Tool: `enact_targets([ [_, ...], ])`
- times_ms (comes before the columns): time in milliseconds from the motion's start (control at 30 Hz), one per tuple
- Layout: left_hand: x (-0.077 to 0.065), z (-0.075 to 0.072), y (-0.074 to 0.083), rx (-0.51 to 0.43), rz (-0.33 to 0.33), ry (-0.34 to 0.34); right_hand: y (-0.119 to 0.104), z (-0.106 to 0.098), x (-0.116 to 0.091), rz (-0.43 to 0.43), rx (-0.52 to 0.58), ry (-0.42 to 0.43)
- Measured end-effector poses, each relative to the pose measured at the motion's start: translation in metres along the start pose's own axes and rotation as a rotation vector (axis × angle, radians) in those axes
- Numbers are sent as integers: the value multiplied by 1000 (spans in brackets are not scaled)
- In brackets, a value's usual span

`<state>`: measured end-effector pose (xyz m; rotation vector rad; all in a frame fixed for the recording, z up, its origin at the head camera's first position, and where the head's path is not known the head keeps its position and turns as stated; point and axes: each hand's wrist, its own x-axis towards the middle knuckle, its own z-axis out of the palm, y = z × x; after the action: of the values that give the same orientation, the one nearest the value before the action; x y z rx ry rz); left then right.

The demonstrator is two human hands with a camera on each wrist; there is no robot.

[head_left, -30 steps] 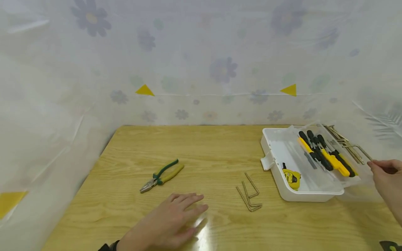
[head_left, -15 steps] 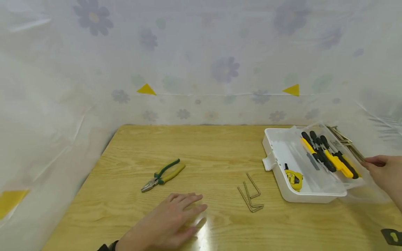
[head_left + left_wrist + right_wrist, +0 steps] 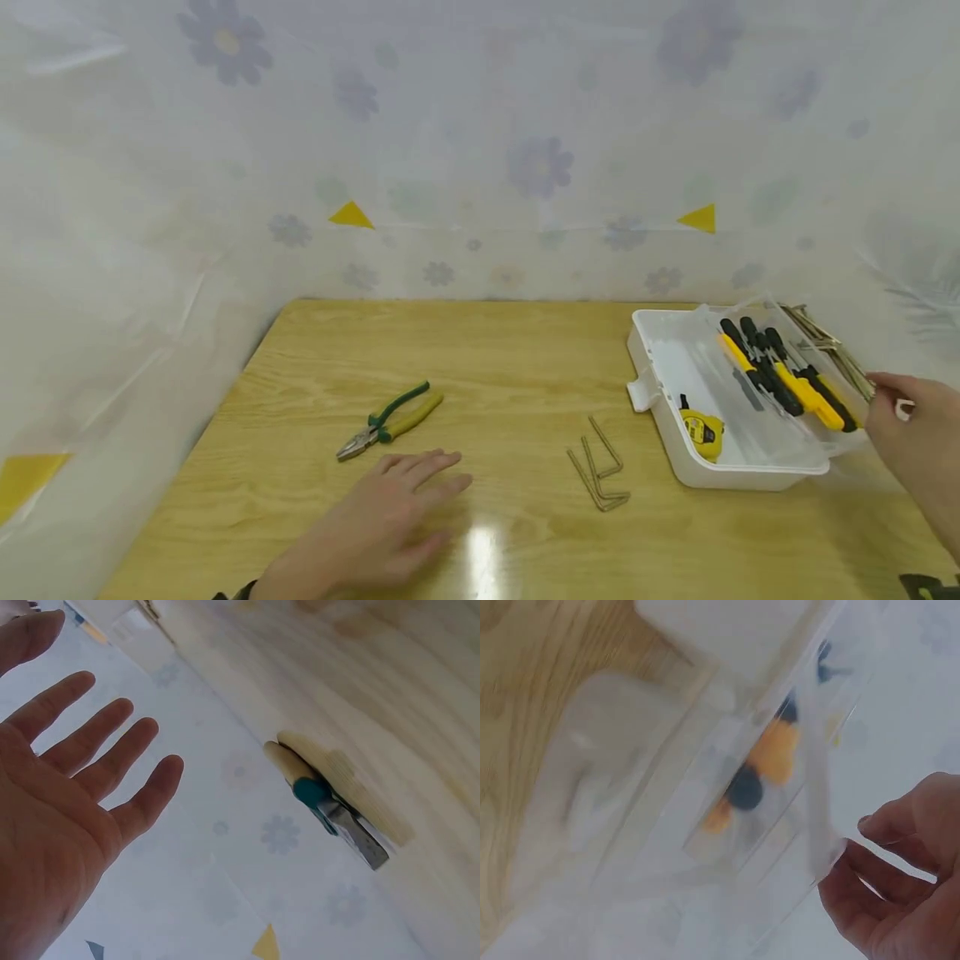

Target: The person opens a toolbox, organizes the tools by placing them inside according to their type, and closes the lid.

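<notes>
My left hand (image 3: 375,521) hovers over the wooden table with its fingers spread and holds nothing. Beyond its fingertips lie pliers (image 3: 390,421) with green and yellow handles. On the right stands a white toolbox (image 3: 738,477) with a clear tray (image 3: 795,433) at its raised right side, carrying yellow and black screwdrivers (image 3: 798,392). Several L-shaped hex keys (image 3: 832,350) lie along the tray's far right. At that tray's outer edge is my right hand (image 3: 915,425); in the right wrist view its thumb stands apart from loosely bent fingers, with no tool between them.
Between my left hand and the toolbox, 3 more L-shaped hex keys (image 3: 597,475) lie on the table (image 3: 517,375). A yellow tape measure (image 3: 703,433) sits inside the box. A flower-patterned sheet (image 3: 480,150) hangs behind the table.
My right hand lowered a hex key onto the others at the tray's right side and let it go; its fingers have parted. My left hand shifted slightly left.
</notes>
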<state>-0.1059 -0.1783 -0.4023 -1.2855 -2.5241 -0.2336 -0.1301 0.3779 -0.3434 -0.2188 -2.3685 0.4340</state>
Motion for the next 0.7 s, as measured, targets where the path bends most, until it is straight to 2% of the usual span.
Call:
enact_targets([
  [67,-5,-3,-4,11,-28,13,-20,3,-13,-171,27,124],
  [133,-12,-5,-9,19,-60,39,-40,8,-25,-337,57,176],
  [200,-17,-7,-13,35,-89,67,-63,13,-38,-483,100,176],
  [267,-22,-8,-16,45,-115,83,-88,22,-53,-585,167,124],
  [367,-28,-9,-18,57,-128,96,-119,36,-80,-715,177,-16],
  [400,-30,-9,-18,61,-129,100,-126,41,-88,-731,168,-95],
  [433,-31,-9,-19,63,-128,105,-132,44,-95,-744,140,-215],
  [567,-34,-9,-19,89,-124,143,-144,55,-115,-694,22,-668],
  [633,-36,-9,-19,94,-119,158,-146,60,-120,-683,5,-795],
  [700,-37,-10,-20,96,-113,163,-146,66,-123,-681,49,-851],
])
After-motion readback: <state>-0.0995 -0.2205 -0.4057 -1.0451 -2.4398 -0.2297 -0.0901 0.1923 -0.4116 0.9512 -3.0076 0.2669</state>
